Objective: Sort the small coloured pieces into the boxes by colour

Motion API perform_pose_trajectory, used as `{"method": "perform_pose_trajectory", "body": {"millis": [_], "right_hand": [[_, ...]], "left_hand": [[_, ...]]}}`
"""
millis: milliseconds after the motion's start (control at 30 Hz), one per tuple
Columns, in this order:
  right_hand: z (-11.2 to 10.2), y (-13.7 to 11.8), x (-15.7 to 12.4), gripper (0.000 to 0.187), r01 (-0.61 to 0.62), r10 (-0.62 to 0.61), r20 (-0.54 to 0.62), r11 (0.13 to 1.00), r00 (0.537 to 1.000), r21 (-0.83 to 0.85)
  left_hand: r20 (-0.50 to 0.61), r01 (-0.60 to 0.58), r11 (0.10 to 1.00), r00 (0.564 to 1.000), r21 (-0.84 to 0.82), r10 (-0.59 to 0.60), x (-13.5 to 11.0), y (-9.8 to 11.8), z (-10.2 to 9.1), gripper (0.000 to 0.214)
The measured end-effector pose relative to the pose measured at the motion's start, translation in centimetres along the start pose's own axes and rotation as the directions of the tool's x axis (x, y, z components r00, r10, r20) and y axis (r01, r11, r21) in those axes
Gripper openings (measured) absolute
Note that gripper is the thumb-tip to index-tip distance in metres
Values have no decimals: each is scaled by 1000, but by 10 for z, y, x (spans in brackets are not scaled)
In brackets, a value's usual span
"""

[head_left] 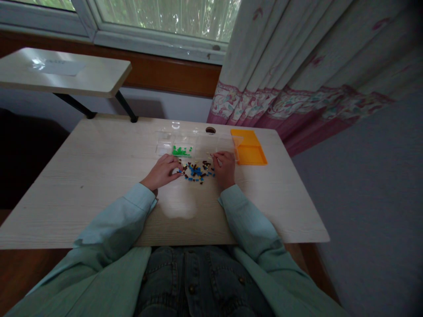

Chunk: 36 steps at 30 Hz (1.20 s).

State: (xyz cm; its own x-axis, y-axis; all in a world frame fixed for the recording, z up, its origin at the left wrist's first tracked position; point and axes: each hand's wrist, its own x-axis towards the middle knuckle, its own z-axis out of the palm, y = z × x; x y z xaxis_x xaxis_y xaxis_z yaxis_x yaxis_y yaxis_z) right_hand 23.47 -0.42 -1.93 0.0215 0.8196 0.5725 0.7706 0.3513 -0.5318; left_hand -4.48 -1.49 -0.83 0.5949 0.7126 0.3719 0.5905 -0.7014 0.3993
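Mid-frame, a clear box [206, 144] lies lengthwise left to right, above loose bricks [195, 171] between your left hand [164, 170] and right hand [225, 168]; whether either grip is clamped on one, I cannot tell.

The tray [206, 144] is clear plastic (visibly glossy).

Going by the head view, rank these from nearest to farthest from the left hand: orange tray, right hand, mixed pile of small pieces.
From the left hand:
1. Mixed pile of small pieces: at its fingertips, on the right.
2. Right hand: across the pile.
3. Orange tray: farthest right, beyond the right hand.
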Motion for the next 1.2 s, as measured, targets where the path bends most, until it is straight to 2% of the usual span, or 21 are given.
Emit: {"method": "perform_pose_trajectory", "body": {"millis": [400,867,1200], "right_hand": [[3,2,0,22,15,-15,-4,1000,1000,19],[2,0,0,22,37,-36,-33,998,999,43],[2,0,0,21,41,-41,-12,999,999,24]], "left_hand": [[30,11,999,999,35,-12,2,5,0,21],[4,25,999,1000,26,-25,1,5,7,25],[-41,79,997,996,18,-78,2,6,6,26]]}}
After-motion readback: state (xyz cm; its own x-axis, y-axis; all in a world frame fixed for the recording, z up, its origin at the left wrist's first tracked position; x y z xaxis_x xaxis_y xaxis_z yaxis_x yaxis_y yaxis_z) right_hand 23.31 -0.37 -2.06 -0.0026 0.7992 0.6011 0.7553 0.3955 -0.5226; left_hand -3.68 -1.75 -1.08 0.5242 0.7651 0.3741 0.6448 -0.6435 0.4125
